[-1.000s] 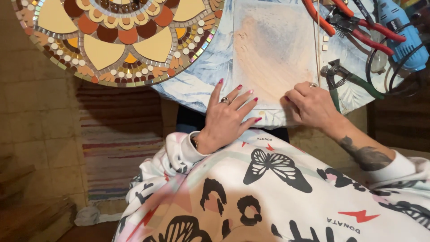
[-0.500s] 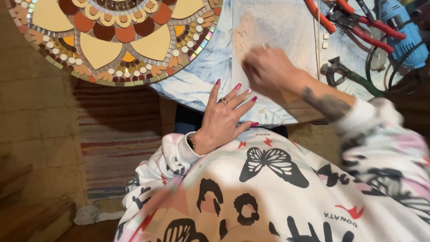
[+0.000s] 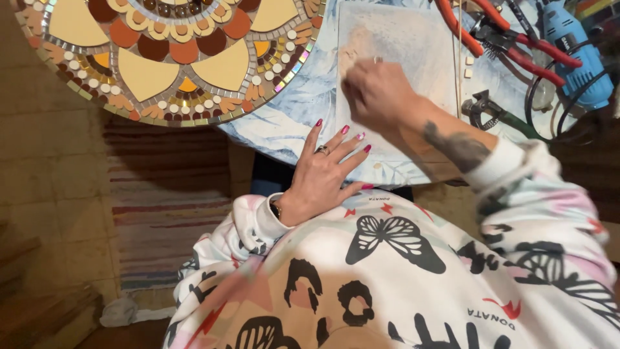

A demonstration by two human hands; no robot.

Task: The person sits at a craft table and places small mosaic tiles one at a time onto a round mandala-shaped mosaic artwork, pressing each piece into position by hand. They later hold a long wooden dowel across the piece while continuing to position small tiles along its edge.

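Observation:
My left hand (image 3: pixel 323 171), with pink nails and a ring, lies flat with fingers spread on the near edge of the table, at the lower left corner of a pale square board (image 3: pixel 413 45). My right hand (image 3: pixel 378 90) hovers over the left part of that board, knuckles up and fingers curled under. What the fingers pinch, if anything, is hidden. A round mosaic (image 3: pixel 168 58) in orange, cream and brown tiles lies to the left on the blue-and-white table cover (image 3: pixel 290 110).
Red-handled nippers (image 3: pixel 516 39), a blue power tool (image 3: pixel 568 39) with a black cable and green-handled pliers (image 3: pixel 491 110) lie right of the board, with small loose tiles (image 3: pixel 468 64). A striped rug (image 3: pixel 161 213) and a white rag (image 3: pixel 123 310) are on the floor.
My right hand moved from the board's lower right edge up and left across the board to its left part. My left hand stayed flat in place.

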